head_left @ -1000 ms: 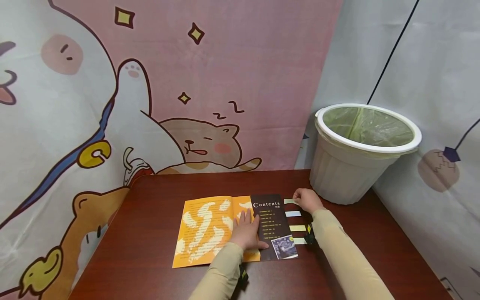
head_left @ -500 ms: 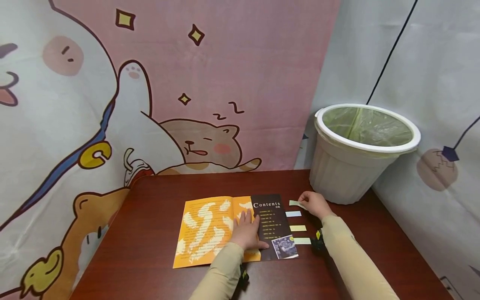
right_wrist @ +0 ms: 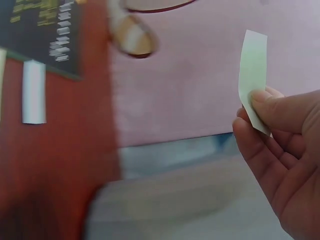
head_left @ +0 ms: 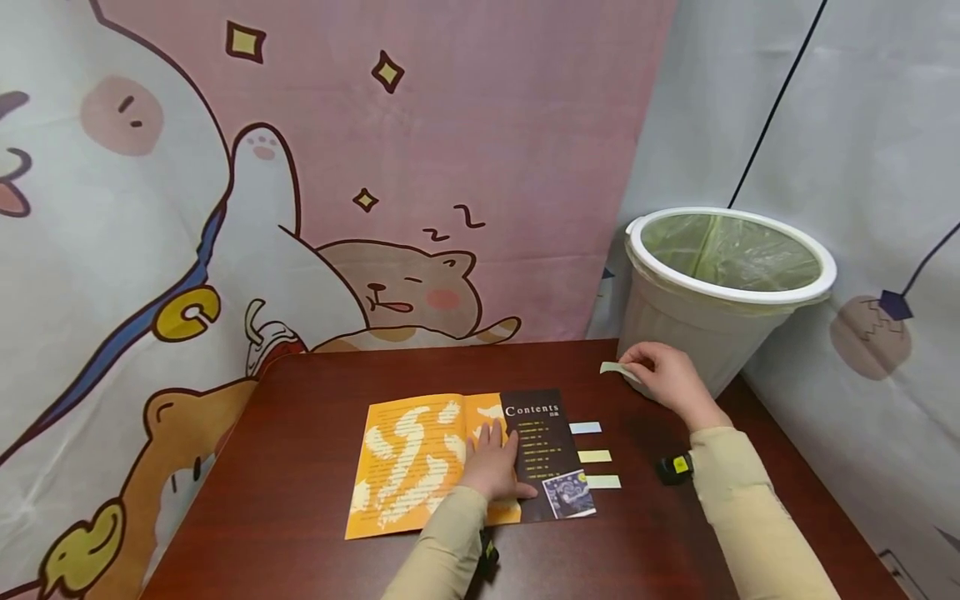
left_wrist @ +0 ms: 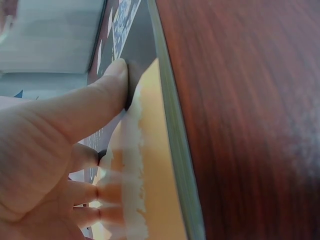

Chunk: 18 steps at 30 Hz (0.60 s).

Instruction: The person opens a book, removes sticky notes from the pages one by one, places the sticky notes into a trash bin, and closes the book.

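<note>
An open magazine [head_left: 408,467] with orange pages and a dark "Contents" strip lies on the table. My left hand [head_left: 492,468] rests on its right page with fingers spread; in the left wrist view the thumb [left_wrist: 107,92] presses near the page's lower edge. Between thumb and fingers my right hand [head_left: 670,377] pinches a pale green sticky tab [right_wrist: 253,70], raised in front of the trash can. From the magazine's right edge stick out a blue tab [head_left: 586,427], a yellow tab [head_left: 595,456] and a pale green tab [head_left: 603,482].
A white trash can [head_left: 675,333] with a yellowish bag over its rim stands at the table's back right corner. The dark red table [head_left: 300,467] meets a cartoon-printed cloth [head_left: 487,125] at the back.
My right hand has drawn the top tab away from the magazine's right edge, then lifted it up and right toward the trash can. My left hand has stayed on the page.
</note>
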Tool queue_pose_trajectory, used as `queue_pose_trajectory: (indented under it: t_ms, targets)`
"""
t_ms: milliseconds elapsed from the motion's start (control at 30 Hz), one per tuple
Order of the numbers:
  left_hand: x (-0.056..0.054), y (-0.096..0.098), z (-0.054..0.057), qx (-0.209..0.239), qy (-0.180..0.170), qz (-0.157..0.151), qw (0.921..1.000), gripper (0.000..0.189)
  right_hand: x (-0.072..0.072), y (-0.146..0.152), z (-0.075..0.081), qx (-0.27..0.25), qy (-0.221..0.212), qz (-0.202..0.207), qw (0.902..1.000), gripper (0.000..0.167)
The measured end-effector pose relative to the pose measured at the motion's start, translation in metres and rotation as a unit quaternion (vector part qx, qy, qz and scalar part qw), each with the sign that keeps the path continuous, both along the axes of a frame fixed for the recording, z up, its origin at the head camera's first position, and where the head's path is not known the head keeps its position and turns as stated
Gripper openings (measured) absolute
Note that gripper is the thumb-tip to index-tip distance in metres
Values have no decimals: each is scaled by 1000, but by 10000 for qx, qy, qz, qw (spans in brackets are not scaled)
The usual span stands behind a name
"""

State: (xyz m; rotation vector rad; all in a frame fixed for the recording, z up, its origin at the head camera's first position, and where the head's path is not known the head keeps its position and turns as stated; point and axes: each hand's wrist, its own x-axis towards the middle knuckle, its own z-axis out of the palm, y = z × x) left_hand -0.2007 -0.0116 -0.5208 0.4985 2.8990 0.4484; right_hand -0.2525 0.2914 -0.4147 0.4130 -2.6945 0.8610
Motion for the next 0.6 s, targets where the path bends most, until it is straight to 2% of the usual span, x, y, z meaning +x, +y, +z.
queue_pose_trajectory:
  t_ms: [233,500,600]
  targets:
    - [-1,0,-2,77,-25,19,10000,102,12,7,54,121,750,-80,9971,5]
    - [0,-1,-2,87,-25,22,10000,102,15,20,111,312,1166,-128,9926,7]
    - [-1,0,-2,47,-6,10,10000,102,15,28,133,519,1404,-276,9884,7]
